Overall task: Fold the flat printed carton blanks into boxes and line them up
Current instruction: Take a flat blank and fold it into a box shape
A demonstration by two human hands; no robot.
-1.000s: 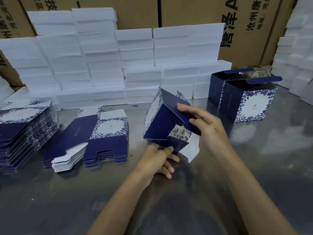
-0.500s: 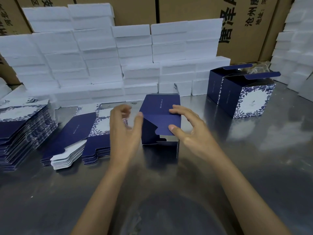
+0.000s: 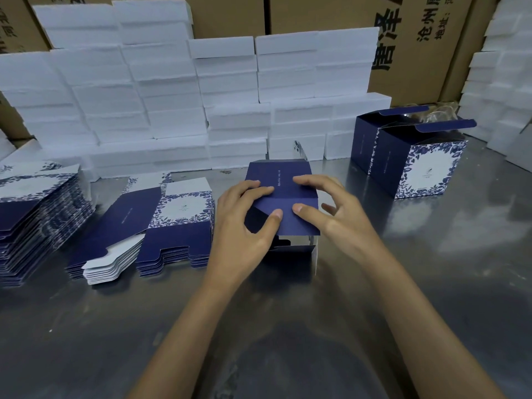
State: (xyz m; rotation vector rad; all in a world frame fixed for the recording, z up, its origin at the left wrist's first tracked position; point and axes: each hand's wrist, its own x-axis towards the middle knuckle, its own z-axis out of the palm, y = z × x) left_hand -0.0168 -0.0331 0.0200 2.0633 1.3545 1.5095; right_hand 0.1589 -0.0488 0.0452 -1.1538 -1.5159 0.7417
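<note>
A navy carton (image 3: 288, 180), half folded, stands on the steel table (image 3: 431, 269) in front of me with its bottom flaps turned towards me. My left hand (image 3: 241, 226) grips its left side, thumb pressing on a flap. My right hand (image 3: 331, 211) presses the navy flap from the right with thumb and fingertips. Two finished boxes (image 3: 414, 162) with blue floral fronts stand open-topped at the right rear. Flat blanks lie in a low pile (image 3: 175, 226) just left of my hands and in a taller stack (image 3: 34, 220) at the far left.
White foam blocks (image 3: 201, 90) are stacked in a wall along the back of the table, with more at the right edge (image 3: 506, 82). Brown shipping cartons (image 3: 403, 38) stand behind them.
The carton went from tilted in the air to standing on the table. My left hand moved from under it onto its left side, and both thumbs now press on the flaps.
</note>
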